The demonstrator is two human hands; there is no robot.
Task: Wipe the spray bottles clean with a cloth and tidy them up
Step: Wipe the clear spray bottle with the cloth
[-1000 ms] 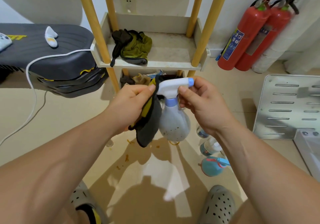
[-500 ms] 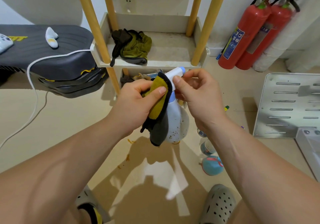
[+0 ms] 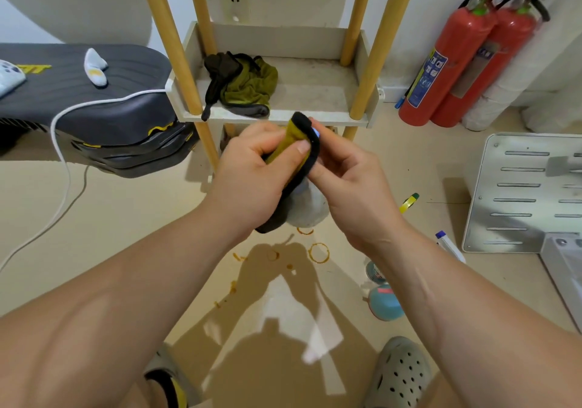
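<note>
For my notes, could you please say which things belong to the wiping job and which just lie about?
Job: cloth, held bottle, floor bottles.
Lying about: extinguishers, metal panel, cable.

Cloth (image 3: 291, 152): yellow face, black edge/back. Spray bottle (image 3: 310, 209): cloudy white body, blue tip. Shelf rag (image 3: 248, 86): olive green + dark brown. Extinguishers (image 3: 447, 61): red, black handles, blue label. Floor (image 3: 126, 218): beige w/ orange ring stains. Shelf posts (image 3: 176, 61): yellow-tan. 2nd bottle (image 3: 385, 305): teal, pink mark. Clog (image 3: 398, 373): grey, perforated.
</note>
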